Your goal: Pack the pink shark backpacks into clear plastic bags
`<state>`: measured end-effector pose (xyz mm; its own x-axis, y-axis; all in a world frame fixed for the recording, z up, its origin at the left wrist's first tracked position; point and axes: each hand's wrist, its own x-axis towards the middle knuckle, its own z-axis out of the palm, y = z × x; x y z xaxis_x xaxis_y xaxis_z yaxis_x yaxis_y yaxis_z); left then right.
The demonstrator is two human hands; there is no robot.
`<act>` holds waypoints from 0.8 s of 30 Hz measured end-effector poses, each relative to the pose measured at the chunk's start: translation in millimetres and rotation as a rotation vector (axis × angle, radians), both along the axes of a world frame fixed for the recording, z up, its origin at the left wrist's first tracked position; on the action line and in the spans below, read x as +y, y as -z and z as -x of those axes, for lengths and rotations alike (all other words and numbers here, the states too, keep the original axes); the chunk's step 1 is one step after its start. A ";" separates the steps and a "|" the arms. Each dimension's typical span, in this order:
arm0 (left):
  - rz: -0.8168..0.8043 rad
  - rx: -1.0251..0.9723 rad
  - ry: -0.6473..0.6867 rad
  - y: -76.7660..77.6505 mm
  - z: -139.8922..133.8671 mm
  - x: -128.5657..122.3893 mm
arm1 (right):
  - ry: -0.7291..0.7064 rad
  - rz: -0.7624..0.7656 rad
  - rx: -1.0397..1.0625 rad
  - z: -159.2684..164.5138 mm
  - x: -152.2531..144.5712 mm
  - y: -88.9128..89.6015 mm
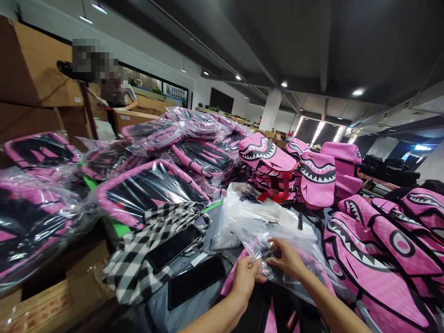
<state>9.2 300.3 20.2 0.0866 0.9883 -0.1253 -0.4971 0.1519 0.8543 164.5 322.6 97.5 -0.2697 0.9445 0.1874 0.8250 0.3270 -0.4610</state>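
One clear plastic bag (252,243), near ctr; L hand (245,276) clamped on its film; R hand (288,259) at it, can't tell if pinching; pink-black backpack (272,317) just nearer; prob. bagging step; next move needs film spread evenly.

The backpack (255,310) in front of me lay flat toward the tabletop's (175,319) edge nearest me, its black panel facing up, with a pink border showing along both sides. A pink stripe and a small red-edged mark stood out low on the black. Over its upper part and right side lay a clear plastic bag (255,243), thin, shiny and loosely wrinkled. I had some of the film bunched up; how far it reached beneath, I couldn't see.
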 end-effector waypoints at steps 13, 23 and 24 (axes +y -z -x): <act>0.163 -0.252 0.189 -7.4 6.7 -49.7 | -0.066 0.239 0.061 0.3 8.8 -50.1; 0.308 0.072 0.290 -12.0 7.2 -75.1 | 0.314 -0.183 0.421 -19.7 -26.0 -15.9; 0.261 0.181 0.354 -19.6 8.7 -81.2 | 0.383 -0.296 0.370 -19.6 -19.9 -19.8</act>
<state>0.4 219.1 39.9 0.3663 0.8354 -0.4098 -0.2222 0.5062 0.8333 184.1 302.7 117.3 0.2120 0.8548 0.4737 0.7119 0.1970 -0.6741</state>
